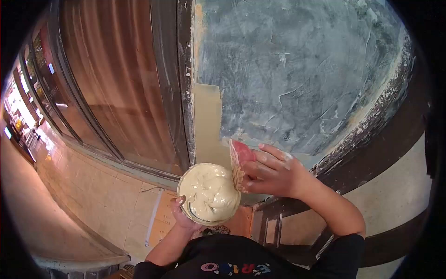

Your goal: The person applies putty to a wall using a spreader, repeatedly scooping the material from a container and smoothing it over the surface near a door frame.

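My left hand grips the lower left rim of a round bowl filled with glossy cream-coloured paste. To its right, my right hand is closed around a red spreader smeared with paste along its left side. The spreader is at the bowl's right rim; whether the two touch is hard to tell. Behind them stands a wall with a grey-blue, patchy surface. A smooth beige strip of paste covers its lower left edge beside the dark frame.
Left of the wall, a dark-framed glass panel shows brown curtains. An orange-brown board lies on the tiled floor. Dark curved trim borders the wall at the right. A pale curved surface stands at the lower left.
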A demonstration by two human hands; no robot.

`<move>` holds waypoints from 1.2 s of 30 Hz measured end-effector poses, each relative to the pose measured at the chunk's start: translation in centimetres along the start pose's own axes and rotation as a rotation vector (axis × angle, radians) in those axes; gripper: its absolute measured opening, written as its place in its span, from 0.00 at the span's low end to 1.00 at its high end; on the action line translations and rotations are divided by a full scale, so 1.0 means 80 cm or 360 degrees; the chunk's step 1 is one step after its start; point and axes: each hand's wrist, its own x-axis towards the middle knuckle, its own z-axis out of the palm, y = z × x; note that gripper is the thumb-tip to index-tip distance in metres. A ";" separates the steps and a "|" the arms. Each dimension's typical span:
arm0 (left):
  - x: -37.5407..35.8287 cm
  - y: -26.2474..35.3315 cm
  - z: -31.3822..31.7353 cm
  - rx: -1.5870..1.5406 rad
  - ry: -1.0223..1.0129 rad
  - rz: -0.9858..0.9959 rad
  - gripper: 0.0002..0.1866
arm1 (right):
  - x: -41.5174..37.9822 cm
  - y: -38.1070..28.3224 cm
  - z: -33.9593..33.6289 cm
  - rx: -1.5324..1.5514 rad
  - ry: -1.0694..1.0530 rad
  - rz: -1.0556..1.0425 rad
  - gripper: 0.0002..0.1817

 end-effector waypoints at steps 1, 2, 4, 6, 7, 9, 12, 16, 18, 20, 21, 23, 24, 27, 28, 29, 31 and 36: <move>-0.002 0.001 -0.003 -0.0009 0.0041 -0.0071 0.45 | 0.002 0.002 0.003 -0.0068 0.0025 -0.0083 0.08; -0.004 0.002 -0.005 -0.0057 0.0053 -0.0126 0.44 | 0.005 0.004 0.004 -0.0064 0.0023 -0.0087 0.08; -0.005 0.002 -0.010 0.0005 0.0094 -0.0152 0.44 | 0.011 0.009 0.005 -0.0185 0.0073 -0.0296 0.08; -0.007 0.005 -0.024 0.0155 0.0210 -0.0235 0.43 | 0.016 0.013 0.006 -0.0173 0.0136 -0.0368 0.08; -0.009 0.007 -0.025 0.0152 0.0216 -0.0230 0.43 | 0.019 0.014 0.007 -0.0163 0.0196 -0.0429 0.08; -0.009 0.011 -0.023 0.0137 0.0132 -0.0412 0.43 | 0.024 0.018 0.013 -0.0164 0.0240 -0.0484 0.07; -0.003 0.010 -0.022 0.0016 -0.0073 -0.0505 0.41 | 0.030 0.016 0.021 -0.0165 0.0286 -0.0565 0.07; 0.000 -0.004 -0.035 -0.0093 -0.0044 -0.0648 0.39 | 0.034 0.002 0.038 -0.0136 0.0303 -0.0601 0.08; 0.001 -0.004 -0.034 0.0034 0.0036 -0.0619 0.38 | 0.037 0.002 0.036 -0.0050 0.0321 -0.0540 0.07; -0.001 0.000 -0.035 0.0075 0.0103 -0.0587 0.39 | 0.038 0.016 0.017 -0.0033 0.0333 -0.0563 0.07; -0.002 0.002 -0.036 0.0094 0.0136 -0.0573 0.40 | 0.036 0.023 0.009 -0.0016 0.0341 -0.0579 0.07; 0.002 0.008 -0.034 0.0038 0.0076 -0.0555 0.40 | 0.026 0.029 0.004 -0.0043 0.0354 -0.0549 0.07; 0.003 0.011 -0.027 -0.0015 0.0078 -0.0466 0.39 | 0.018 0.028 0.004 -0.0001 0.0282 -0.0530 0.07; 0.006 0.013 -0.022 -0.0132 0.0037 -0.0412 0.39 | 0.000 0.014 0.018 0.0060 0.0208 -0.0527 0.07; 0.008 0.010 -0.023 -0.0108 0.0009 -0.0381 0.40 | -0.004 0.005 0.028 0.0047 0.0280 -0.0469 0.08; 0.010 0.006 -0.022 -0.0082 -0.0018 -0.0349 0.40 | -0.004 -0.003 0.033 0.0034 0.0353 -0.0409 0.08; 0.011 -0.006 -0.011 0.0006 0.0033 -0.0355 0.40 | 0.007 -0.020 0.039 0.0015 0.0398 -0.0332 0.09; 0.017 -0.020 -0.008 0.0086 0.0082 -0.0416 0.38 | 0.015 -0.019 0.034 -0.0108 0.0248 -0.0216 0.07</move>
